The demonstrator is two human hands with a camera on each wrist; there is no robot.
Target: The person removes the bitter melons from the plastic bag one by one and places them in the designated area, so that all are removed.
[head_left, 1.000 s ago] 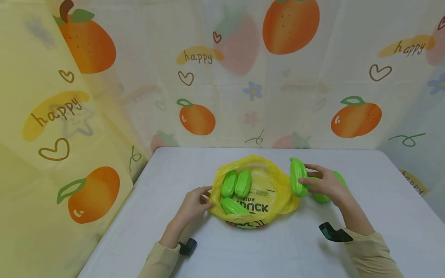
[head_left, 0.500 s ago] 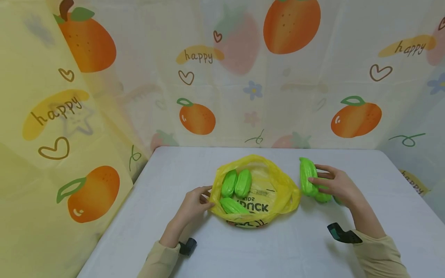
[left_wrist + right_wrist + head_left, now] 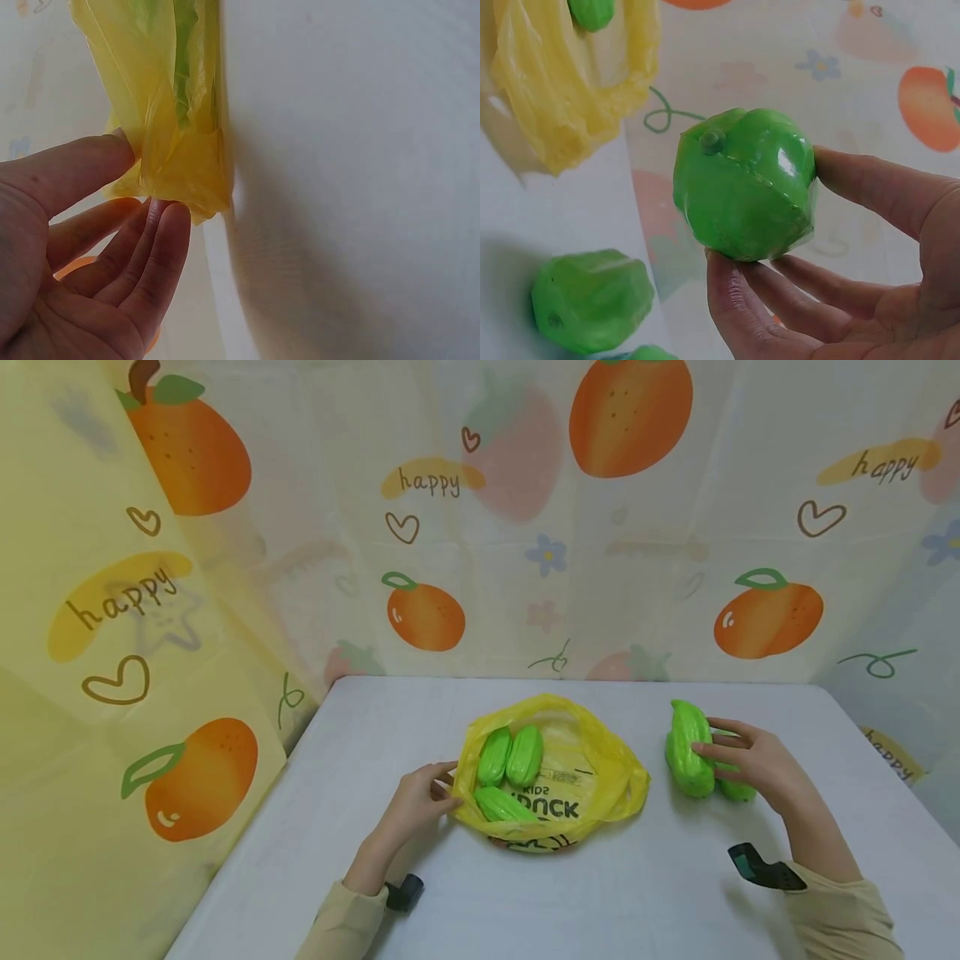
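My right hand (image 3: 761, 768) holds a green ridged toy gourd (image 3: 688, 743) between thumb and fingers, right of the yellow plastic bag. The right wrist view shows this gourd (image 3: 742, 184) end-on, raised above the table. Beneath and behind it sit more green gourds (image 3: 592, 300), partly hidden by the hand in the head view. My left hand (image 3: 416, 793) pinches the left rim of the bag (image 3: 588, 714), whose mouth faces up. Inside lie three gourds (image 3: 525, 756). In the left wrist view, the thumb and fingertips touch the gathered bag edge (image 3: 187, 172).
A white-covered table (image 3: 570, 910) carries everything. Behind it and on the left hang fruit-print cloths (image 3: 480, 568). Dark wrist cameras are strapped at the left sleeve (image 3: 341, 918) and right sleeve (image 3: 840, 906).
My right hand has moved right with the gourd, away from the bag and over the other gourds. The left hand stays at the rim.
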